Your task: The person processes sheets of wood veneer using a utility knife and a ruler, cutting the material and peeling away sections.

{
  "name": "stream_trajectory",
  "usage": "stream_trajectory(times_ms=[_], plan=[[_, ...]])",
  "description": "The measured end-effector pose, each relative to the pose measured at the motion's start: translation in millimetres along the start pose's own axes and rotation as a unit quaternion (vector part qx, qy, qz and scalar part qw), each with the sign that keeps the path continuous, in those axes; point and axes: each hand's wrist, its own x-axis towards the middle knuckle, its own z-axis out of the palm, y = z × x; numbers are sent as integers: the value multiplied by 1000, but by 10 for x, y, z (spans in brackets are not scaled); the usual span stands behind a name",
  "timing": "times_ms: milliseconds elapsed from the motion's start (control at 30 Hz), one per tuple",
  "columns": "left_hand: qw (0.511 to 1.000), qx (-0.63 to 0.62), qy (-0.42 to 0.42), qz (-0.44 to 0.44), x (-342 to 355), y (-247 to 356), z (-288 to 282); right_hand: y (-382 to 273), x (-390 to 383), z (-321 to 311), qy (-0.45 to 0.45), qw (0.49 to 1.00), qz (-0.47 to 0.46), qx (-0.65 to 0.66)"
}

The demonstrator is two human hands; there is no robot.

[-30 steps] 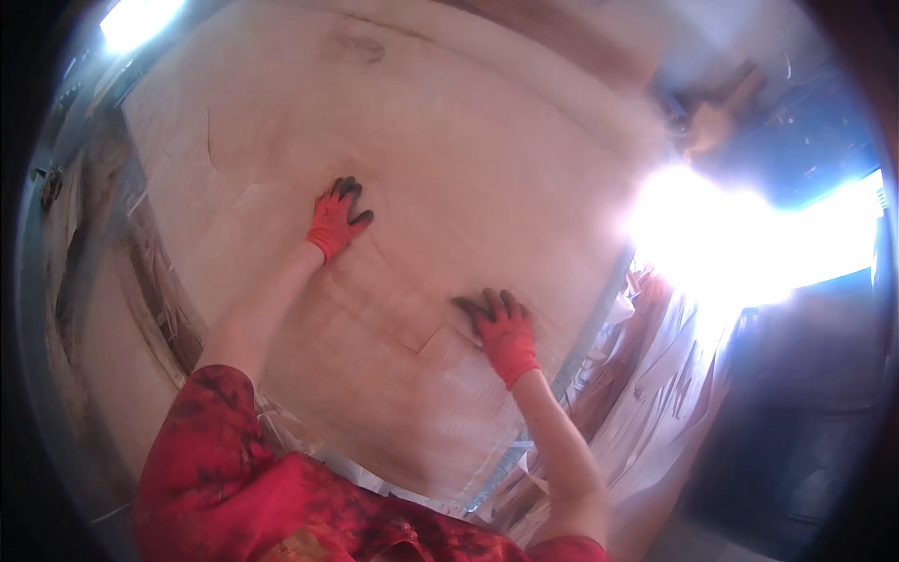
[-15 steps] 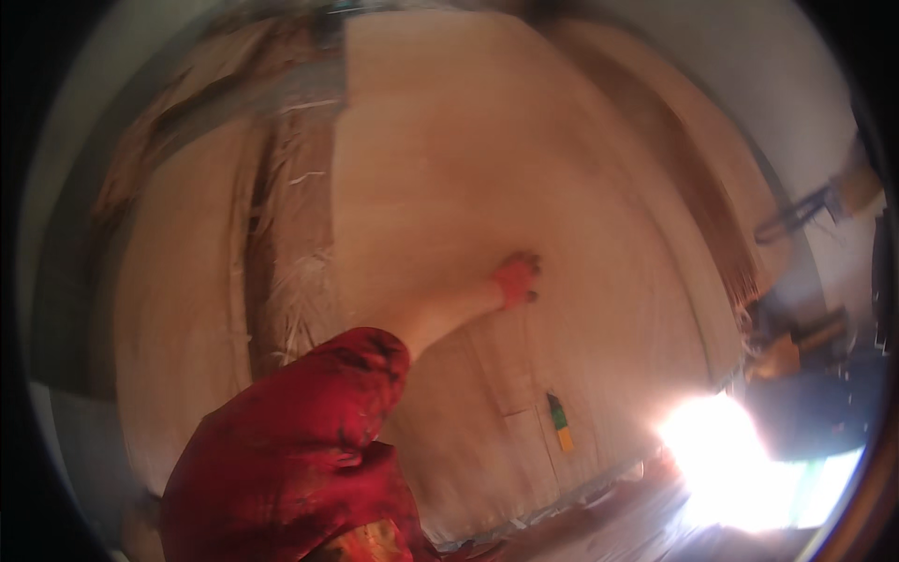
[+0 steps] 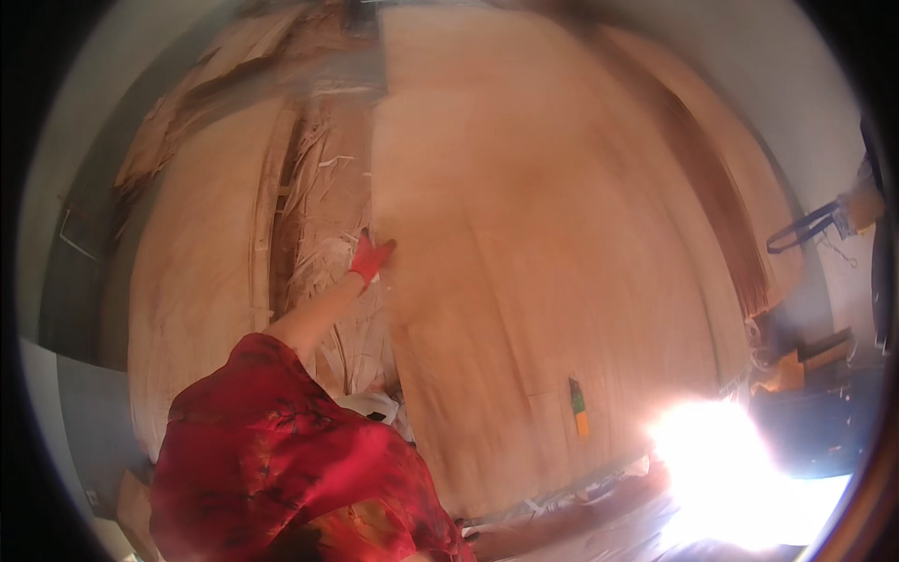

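My left hand [image 3: 372,258], in a red glove with dark fingertips, reaches out from a loose red sleeve [image 3: 272,431]. It is at the left edge of a large, pale wood veneer sheet [image 3: 524,234]. Its fingers are apart, and I see nothing held in them. A slim green-and-yellow tool with a dark end [image 3: 579,407] lies on the near part of the sheet, right of the hand; its exact kind is too small to tell. My right hand does not show clearly; only small dark bits appear beside the garment at the lower edge.
Ragged veneer strips [image 3: 328,197] fill a gap left of the sheet, with another wood stack [image 3: 192,253] beyond. A dark brown stack edge [image 3: 712,178] runs along the right. A metal-framed tool [image 3: 805,228] shows at far right. Bright glare [image 3: 716,468] washes out the lower right.
My left hand has moved left, from over the middle of the sheet to its left edge. The view has shifted slightly, and the green-and-yellow tool still lies on the sheet.
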Motion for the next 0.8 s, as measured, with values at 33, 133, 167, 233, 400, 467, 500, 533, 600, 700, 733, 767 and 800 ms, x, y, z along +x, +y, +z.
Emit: stream_trajectory(times_ms=[33,133,167,233,400,467,500,533,600,700,733,767,800], plan=[[987,-103,-86,-84,8,-84,-64,12,-40,-1,-8,1000,8,12],[870,-312,-257,-280,128,-268,-207,71,-187,-53,-26,997,54,55],[851,-330,-277,-302,177,-303,-218,90,-269,-70,-37,993,81,81],[838,-349,-288,-306,242,-340,-234,110,-395,-69,-51,982,132,128],[844,-364,-259,-297,232,-135,-179,187,-754,-102,-77,902,303,297],[855,-357,-268,-265,300,-35,-195,227,-842,-97,-87,857,354,363],[859,-355,-273,-248,319,29,-172,238,-863,-105,-92,838,370,391],[861,-351,-278,-241,356,155,-129,249,-852,-113,-91,819,382,417],[866,-344,-288,-221,461,424,-97,262,-866,-166,-85,795,389,458],[890,-295,-301,-173,591,881,-50,293,-787,-230,-69,777,373,502],[895,-286,-305,-155,615,1050,-11,316,-768,-264,-64,774,364,515],[898,-280,-312,-134,596,1313,80,342,-726,-301,-59,770,352,528],[900,-272,-320,-114,578,1586,185,365,-671,-341,-53,764,340,546]])
